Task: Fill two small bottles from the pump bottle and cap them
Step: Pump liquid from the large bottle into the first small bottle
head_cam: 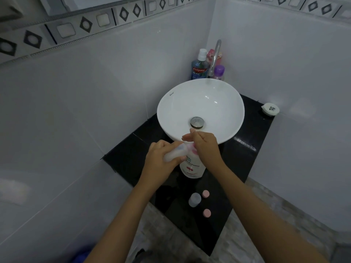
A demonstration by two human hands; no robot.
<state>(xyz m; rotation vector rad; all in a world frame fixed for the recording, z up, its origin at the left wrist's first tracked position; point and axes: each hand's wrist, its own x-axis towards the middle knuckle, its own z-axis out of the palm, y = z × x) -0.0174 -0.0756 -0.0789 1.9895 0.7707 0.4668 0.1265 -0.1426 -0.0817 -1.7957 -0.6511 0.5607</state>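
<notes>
A white pump bottle (192, 166) with red print stands on the black counter in front of the sink. My right hand (206, 145) rests flat on top of its pink pump head, fingers stretched out. My left hand (161, 158) grips a small clear bottle (175, 151), tilted with its mouth toward the pump spout. A second small clear bottle (194, 199) stands uncapped nearer to me on the counter. Two pink caps (205, 194) (206, 213) lie beside it.
A white bowl sink (235, 103) with a metal drain sits on the black counter (245, 160). Behind it stand a tap (215, 57), a mouthwash bottle (199, 68) and a purple-capped bottle (219, 72). A round white lid (270, 109) lies at the right corner. Tiled walls close in on both sides.
</notes>
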